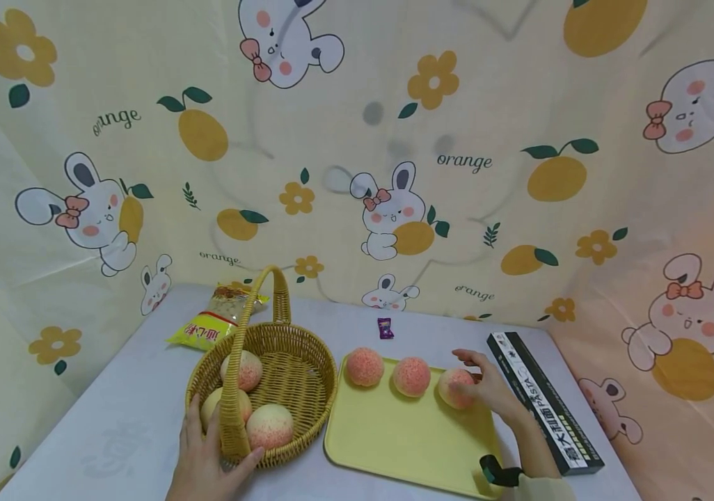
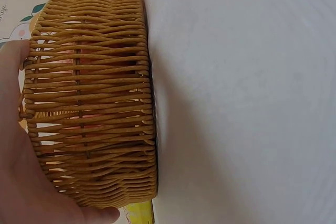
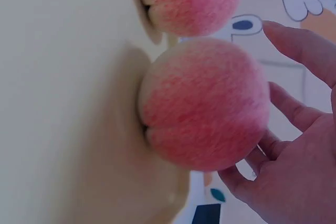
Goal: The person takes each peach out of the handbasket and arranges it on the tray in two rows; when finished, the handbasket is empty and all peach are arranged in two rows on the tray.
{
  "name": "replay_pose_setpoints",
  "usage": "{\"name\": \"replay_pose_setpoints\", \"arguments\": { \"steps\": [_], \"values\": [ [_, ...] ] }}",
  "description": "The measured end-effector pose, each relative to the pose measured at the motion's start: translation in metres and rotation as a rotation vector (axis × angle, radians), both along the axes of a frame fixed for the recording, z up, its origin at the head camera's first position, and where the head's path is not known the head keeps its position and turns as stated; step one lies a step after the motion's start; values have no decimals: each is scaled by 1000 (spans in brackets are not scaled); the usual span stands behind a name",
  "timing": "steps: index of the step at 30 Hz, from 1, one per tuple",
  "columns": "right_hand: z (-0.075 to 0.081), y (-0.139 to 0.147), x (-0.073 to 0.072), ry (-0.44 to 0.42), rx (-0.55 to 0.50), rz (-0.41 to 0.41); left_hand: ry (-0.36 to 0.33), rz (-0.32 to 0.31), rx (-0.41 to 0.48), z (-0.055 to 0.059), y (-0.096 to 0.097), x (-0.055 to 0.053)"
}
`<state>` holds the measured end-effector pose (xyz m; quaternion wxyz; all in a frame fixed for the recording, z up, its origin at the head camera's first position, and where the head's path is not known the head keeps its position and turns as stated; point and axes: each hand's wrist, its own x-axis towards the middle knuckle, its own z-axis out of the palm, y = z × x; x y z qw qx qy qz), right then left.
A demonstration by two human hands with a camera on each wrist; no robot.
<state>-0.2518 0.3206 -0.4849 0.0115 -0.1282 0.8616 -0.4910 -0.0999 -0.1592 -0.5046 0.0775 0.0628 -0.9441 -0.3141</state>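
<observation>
A yellow woven basket (image 1: 307,348) with a tall handle stands on the left, with several peaches inside, including a front peach (image 1: 271,426). My left hand (image 1: 209,452) rests against its near left side, fingers spread and thumb at the rim; the left wrist view shows the woven wall (image 2: 94,98) beside the palm. Three pinkish peaches sit in a row along the back of the yellow tray (image 1: 407,445). My right hand (image 1: 495,386) is at the rightmost peach (image 1: 456,388), with loosely spread fingers round its side. In the right wrist view that peach (image 3: 205,103) sits on the tray.
A yellow snack bag (image 1: 207,327) lies behind the basket. Near the back edge is a small purple wrapped candy (image 1: 385,328). A long black pasta box (image 1: 545,403) lies right of the tray, by my right forearm. Patterned cloth (image 1: 332,139) hangs behind the table.
</observation>
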Motion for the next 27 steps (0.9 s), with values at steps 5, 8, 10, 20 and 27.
{"name": "replay_pose_setpoints", "arguments": {
  "steps": [5, 8, 10, 20, 27],
  "values": [
    [8, -9, -2, 21, -26, 45, 14, -1, -1, -1, -1, 0],
    [12, -15, -4, 33, -36, 69, 24, -1, -1, -2, -1, 0],
    [14, -19, -6, 42, -36, 85, 29, -2, -4, -2, -1, 0],
    [25, -55, -18, 70, -17, 159, 72, -8, -21, -5, -1, 0],
    [35, -91, -24, 32, 6, 265, 73, -11, -23, -6, -2, 0]
  ]
}}
